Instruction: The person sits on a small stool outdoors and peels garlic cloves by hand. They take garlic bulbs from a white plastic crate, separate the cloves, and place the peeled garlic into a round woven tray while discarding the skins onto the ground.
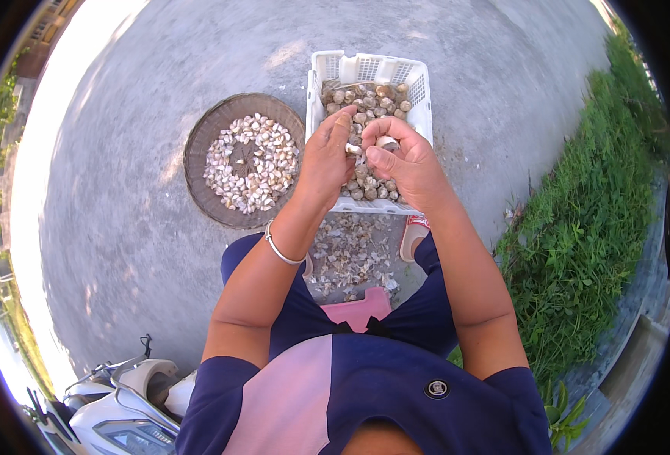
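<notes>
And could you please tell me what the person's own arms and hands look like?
Short navy sleeves end above the elbows. The left hand and right hand wear no gloves. A slim silvery bangle circles the left forearm.

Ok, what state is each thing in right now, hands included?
Left hand: fingers curled, small white piece at them, grip unclear
Right hand: closed on a pale garlic piece
White crate: open-topped, partly filled
Garlic bulbs: loose in the crate
Woven basket: open
Cloves: separated, spread in the basket
Skins: scattered on the ground
Bracelet: worn, left wrist
Scooter: upright, partly out of view
</notes>
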`<state>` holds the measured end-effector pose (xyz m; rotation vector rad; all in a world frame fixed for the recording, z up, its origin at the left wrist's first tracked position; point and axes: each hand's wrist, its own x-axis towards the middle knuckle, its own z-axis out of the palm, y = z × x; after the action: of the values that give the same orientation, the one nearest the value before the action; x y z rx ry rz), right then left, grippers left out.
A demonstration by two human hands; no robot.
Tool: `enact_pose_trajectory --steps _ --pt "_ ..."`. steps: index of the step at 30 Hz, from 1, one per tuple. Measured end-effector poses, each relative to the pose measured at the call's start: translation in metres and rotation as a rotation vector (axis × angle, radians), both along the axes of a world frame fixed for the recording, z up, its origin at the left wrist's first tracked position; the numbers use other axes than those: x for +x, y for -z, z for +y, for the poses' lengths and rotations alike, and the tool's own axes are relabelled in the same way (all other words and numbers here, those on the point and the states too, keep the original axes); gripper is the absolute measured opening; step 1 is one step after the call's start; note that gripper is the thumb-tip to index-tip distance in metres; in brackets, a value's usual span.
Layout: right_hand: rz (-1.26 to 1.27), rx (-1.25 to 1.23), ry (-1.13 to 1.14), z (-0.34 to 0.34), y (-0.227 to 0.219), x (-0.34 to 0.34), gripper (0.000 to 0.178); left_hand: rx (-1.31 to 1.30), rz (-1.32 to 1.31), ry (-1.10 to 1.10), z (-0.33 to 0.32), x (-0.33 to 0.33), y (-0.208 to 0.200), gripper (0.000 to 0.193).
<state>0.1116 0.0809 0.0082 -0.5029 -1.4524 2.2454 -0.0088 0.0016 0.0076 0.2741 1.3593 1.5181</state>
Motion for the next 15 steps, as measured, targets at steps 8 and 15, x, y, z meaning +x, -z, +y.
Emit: enact_pose_trajectory --steps 8,15 --pt "-0.234 0.55 0.115 -0.009 0.003 -0.002 0.011 0.014 0.06 -0.028 0.001 0.002 0.004 0.035" --pt "-0.195 0.792 0.247 -0.018 0.013 -0.008 0.008 0.001 -0.023 -0.009 0.001 0.005 0.009 0.033"
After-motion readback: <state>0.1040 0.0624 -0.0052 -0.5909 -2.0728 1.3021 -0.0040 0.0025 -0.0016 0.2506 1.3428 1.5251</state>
